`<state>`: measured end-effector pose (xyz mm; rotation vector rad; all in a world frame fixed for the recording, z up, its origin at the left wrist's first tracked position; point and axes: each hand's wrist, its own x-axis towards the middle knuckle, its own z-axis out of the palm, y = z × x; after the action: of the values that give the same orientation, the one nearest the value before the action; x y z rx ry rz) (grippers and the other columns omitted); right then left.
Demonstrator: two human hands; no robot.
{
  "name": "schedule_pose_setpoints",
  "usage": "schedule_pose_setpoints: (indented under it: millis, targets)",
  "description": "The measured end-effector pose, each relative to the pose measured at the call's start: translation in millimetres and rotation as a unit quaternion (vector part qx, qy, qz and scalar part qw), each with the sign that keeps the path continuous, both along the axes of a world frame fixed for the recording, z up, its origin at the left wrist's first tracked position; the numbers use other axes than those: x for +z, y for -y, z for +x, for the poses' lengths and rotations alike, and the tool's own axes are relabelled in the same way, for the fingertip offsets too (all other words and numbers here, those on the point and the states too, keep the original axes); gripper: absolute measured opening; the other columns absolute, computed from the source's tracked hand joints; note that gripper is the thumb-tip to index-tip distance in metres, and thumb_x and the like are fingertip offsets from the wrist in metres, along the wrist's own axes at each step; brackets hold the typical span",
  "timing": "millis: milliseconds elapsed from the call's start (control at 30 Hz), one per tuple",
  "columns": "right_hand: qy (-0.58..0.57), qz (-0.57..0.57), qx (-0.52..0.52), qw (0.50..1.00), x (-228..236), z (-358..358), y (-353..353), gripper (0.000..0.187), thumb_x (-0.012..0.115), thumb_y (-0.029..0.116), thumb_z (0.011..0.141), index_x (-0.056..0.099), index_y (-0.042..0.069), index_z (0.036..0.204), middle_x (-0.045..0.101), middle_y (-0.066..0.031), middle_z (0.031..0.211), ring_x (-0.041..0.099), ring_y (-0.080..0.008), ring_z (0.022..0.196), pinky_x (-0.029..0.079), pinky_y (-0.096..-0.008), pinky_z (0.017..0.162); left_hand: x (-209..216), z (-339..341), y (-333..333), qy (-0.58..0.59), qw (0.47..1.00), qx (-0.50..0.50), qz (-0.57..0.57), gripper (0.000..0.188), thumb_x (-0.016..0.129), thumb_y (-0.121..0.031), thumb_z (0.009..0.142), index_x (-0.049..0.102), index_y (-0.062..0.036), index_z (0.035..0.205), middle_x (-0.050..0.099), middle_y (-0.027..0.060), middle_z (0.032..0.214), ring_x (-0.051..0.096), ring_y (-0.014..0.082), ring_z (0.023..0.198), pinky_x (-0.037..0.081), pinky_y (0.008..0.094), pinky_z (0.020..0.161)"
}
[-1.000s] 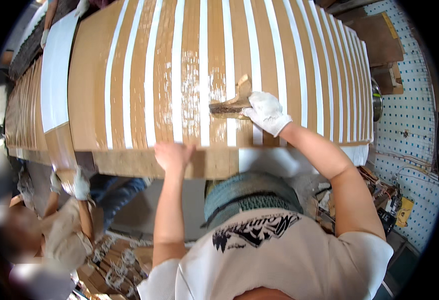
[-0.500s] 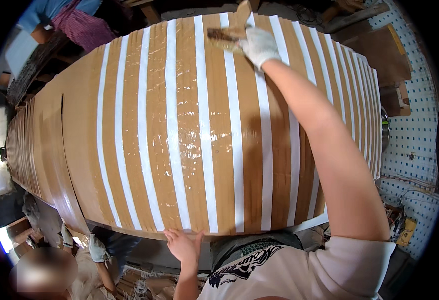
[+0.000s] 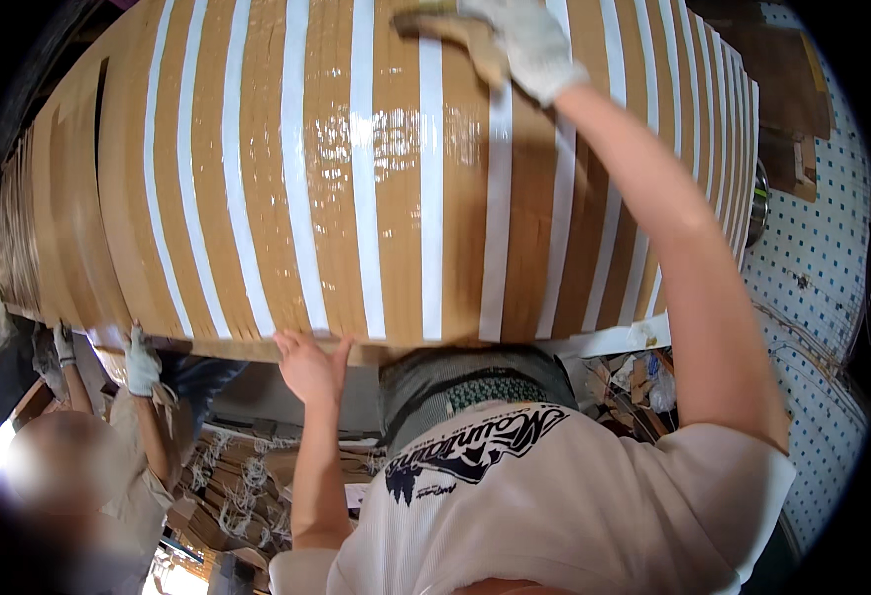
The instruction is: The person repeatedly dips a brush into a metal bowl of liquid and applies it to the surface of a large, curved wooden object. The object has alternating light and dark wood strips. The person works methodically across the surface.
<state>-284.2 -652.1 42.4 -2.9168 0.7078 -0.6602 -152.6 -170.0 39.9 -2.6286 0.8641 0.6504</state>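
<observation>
A wide spread of overlapping brown cardboard sheets (image 3: 529, 129) lies before me, their white edge strips running from far to near. The glossy wet-looking sheen is strongest at the middle and left. My right hand (image 3: 534, 45), in a white knit glove, is closed around a wooden-handled brush (image 3: 480, 45) at the far side, slightly blurred. Its dark bristle end points left, over the strips. Bare and with thumb apart, my left hand (image 3: 311, 365) rests its fingertips on the near edge of the sheets.
At the lower left a co-worker's gloved hands (image 3: 143, 365) touch the near edge of the sheets. Cardboard scraps and white shreds (image 3: 247, 486) lie below the edge. Blue-dotted white flooring (image 3: 802, 258) and a brown board (image 3: 787, 164) are at the right.
The view has shifted, so the sheets sit higher in the picture. The brush has swung round, its handle now pointing toward me. My left hand stays at the near edge.
</observation>
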Motion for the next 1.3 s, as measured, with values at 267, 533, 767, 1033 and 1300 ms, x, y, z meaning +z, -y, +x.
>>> schedule_pose_setpoints:
  millis: [267,533,767,1033,1300]
  targets:
    - [-0.188,0.205,-0.025,0.96,32.8,-144.2,-260.3,0.018,0.06,0.009,0.091,0.064,0.008,0.108,0.064,-0.0076,0.092,0.065,-0.0241,0.096,0.052,-0.0357,0.091,7.0,-2.6,0.5,-0.023,0.999,0.004,0.023,0.112,0.07,-0.069,0.07,0.045,0.0224,0.129,0.047,0.0395,0.134,0.047,0.0396,0.132,0.049,0.0385,0.099]
    - [-0.127,0.335,-0.121,0.926,44.2,-159.2,-242.9,0.015,0.064,0.016,0.087,0.068,0.008,0.1,0.067,-0.0112,0.098,0.064,-0.0301,0.092,0.051,-0.0395,0.084,25.4,-2.2,5.0,-0.069,0.996,-0.011,0.056,0.084,0.064,-0.075,0.071,0.072,-0.0005,0.109,0.068,0.0223,0.112,0.058,0.0361,0.117,0.055,0.0419,0.087]
    - [-0.058,0.115,-0.051,0.99,10.4,-191.3,-317.1,0.027,0.057,0.007,0.084,0.064,0.009,0.11,0.066,-0.0119,0.097,0.064,-0.0308,0.095,0.05,-0.0416,0.087,19.1,-5.7,4.7,-0.087,0.993,-0.014,0.072,0.082,0.062,-0.082,0.067,0.076,-0.0098,0.103,0.069,0.0186,0.111,0.054,0.0362,0.123,0.055,0.0426,0.088]
    - [-0.142,0.295,-0.09,0.941,48.9,-182.8,-290.3,0.022,0.059,0.025,0.091,0.066,0.01,0.104,0.067,-0.0124,0.094,0.065,-0.0283,0.093,0.051,-0.04,0.083,-6.6,5.0,-8.1,-0.048,0.998,-0.022,0.031,0.089,0.065,-0.088,0.058,0.074,-0.0024,0.078,0.071,0.0142,0.08,0.071,0.0279,0.091,0.056,0.0405,0.078]
    - [-0.154,0.337,-0.005,0.929,31.5,-203.0,-320.8,0.03,0.067,0.028,0.083,0.065,0.004,0.101,0.065,-0.0166,0.1,0.063,-0.0326,0.098,0.051,-0.0422,0.085,13.5,-4.6,8.9,-0.071,0.994,-0.012,0.078,0.096,0.067,-0.083,0.062,0.072,0.0025,0.104,0.067,0.0216,0.115,0.054,0.0358,0.124,0.055,0.0421,0.087]
